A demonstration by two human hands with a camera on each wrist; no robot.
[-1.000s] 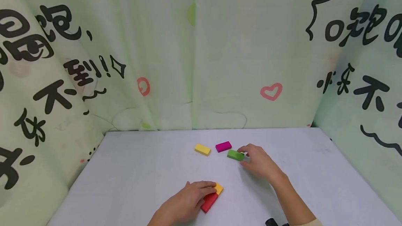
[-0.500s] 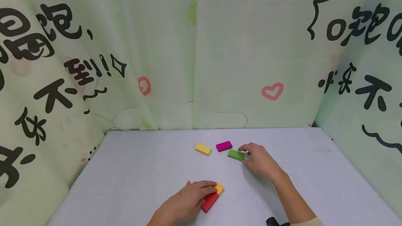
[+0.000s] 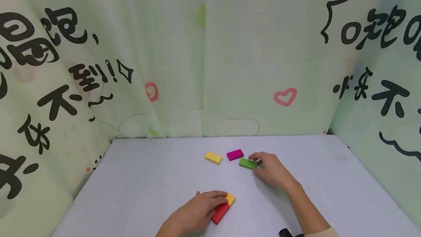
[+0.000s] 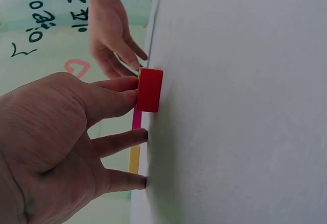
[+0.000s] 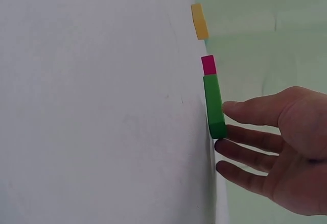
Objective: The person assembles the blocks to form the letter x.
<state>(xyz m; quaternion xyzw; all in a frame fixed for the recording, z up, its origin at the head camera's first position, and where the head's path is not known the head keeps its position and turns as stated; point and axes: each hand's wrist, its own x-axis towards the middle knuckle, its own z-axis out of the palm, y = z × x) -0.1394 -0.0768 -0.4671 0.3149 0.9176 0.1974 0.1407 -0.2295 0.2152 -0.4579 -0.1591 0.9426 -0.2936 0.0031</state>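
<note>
Near the front of the white table, my left hand (image 3: pixel 196 210) rests on a red block (image 3: pixel 221 213) and an orange block (image 3: pixel 230 198) laid end to end. Its index and middle fingertips lie over the orange block, and the thumb touches the red one. In the left wrist view the red block (image 4: pixel 149 90) shows its end, with other fingers reaching down to the tabletop. Farther back, my right hand (image 3: pixel 272 170) holds the right end of a green block (image 3: pixel 247 163) between thumb and index finger. The right wrist view shows the green block (image 5: pixel 213 105) lying flat.
A magenta block (image 3: pixel 235 154) lies just behind the green one, and a yellow block (image 3: pixel 213 157) is to its left. A black object (image 3: pixel 285 232) shows at the front edge by the right forearm. Printed curtains (image 3: pixel 236 65) enclose the table's back and sides.
The blocks keep their places. My right index fingertip has lowered slightly toward the green block; the left hand has not visibly moved.
</note>
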